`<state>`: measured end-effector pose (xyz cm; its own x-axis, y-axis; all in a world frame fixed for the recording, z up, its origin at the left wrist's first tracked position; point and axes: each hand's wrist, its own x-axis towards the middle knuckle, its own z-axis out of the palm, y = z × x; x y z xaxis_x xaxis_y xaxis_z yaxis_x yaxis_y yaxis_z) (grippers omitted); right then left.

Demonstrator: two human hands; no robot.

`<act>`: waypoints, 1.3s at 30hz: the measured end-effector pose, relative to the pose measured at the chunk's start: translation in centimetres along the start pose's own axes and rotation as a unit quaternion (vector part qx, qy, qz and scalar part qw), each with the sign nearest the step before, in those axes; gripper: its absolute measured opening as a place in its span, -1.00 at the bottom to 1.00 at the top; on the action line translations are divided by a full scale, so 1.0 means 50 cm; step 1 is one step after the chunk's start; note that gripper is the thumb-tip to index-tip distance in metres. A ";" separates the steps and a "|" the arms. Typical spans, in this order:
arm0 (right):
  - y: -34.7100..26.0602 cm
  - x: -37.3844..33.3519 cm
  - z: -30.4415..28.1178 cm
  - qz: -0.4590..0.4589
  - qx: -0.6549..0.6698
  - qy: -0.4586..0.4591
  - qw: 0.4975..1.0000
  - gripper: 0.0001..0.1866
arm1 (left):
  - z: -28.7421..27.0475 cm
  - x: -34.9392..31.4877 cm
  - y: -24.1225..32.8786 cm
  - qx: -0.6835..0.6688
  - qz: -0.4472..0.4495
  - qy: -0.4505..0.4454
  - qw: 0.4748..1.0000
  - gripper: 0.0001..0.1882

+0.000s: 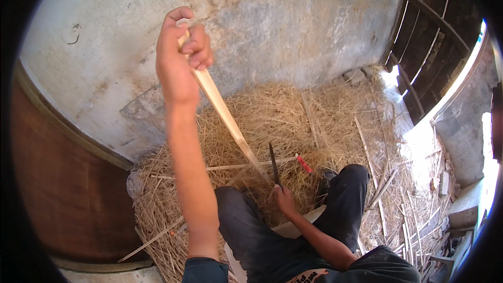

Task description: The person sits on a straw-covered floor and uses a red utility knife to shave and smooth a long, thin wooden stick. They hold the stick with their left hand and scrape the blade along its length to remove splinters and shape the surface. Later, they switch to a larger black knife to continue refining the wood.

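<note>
My left hand (183,47) is raised high in front of the wall, its fingers curled around the upper end of a long pale bamboo strip (217,99). The strip slants down to the right, and its lower end is close to my right hand (285,200). In that hand I grip a knife (274,162) by its handle, the narrow dark blade pointing up and away from me. Blade and strip lie close together near the handle; whether they touch I cannot make out. A red utility knife (303,163) rests on the shavings just beyond my right hand.
Thick heaps of straw-like shavings (272,107) cover the floor, with loose thin strips (367,149) among them. A stained pale wall (272,36) rises ahead, and a brown panel (63,178) stands at left. Dark slatted boards (432,36) are at far right. My bent knees flank the work.
</note>
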<state>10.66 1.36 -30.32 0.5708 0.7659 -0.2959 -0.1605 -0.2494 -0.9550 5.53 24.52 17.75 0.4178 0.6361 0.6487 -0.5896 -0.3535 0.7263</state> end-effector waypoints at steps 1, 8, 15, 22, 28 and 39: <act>-0.020 0.009 0.001 0.013 0.039 0.004 0.999 -0.63 | -0.007 0.000 0.017 0.005 0.006 -0.014 1.000 -0.63; -0.123 0.003 -0.050 0.043 0.162 -0.024 0.985 -0.72 | -0.056 -0.059 0.031 0.054 -0.038 -0.035 0.997 -0.03; -0.143 -0.036 -0.082 0.043 0.210 -0.049 0.976 -0.78 | -0.186 -0.183 -0.095 0.000 -0.092 0.077 0.993 -0.19; -0.112 -0.051 -0.104 0.070 0.218 -0.056 0.972 -0.79 | -0.289 -0.262 -0.183 0.104 -0.089 0.167 0.976 -0.45; -0.163 -0.073 -0.121 0.067 0.183 -0.045 0.980 -0.72 | -0.281 -0.261 -0.175 0.009 -0.075 0.210 0.975 -0.50; -0.384 -0.163 -0.160 -0.185 -0.100 -0.044 0.977 -0.70 | -0.082 -0.304 0.269 -0.102 0.231 0.052 0.966 -0.48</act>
<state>15.52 -4.84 -9.40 0.4872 0.8713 0.0595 0.2090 -0.0502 -0.9766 -11.60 12.91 16.73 0.0128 0.5118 0.8590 -0.8253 -0.4796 0.2980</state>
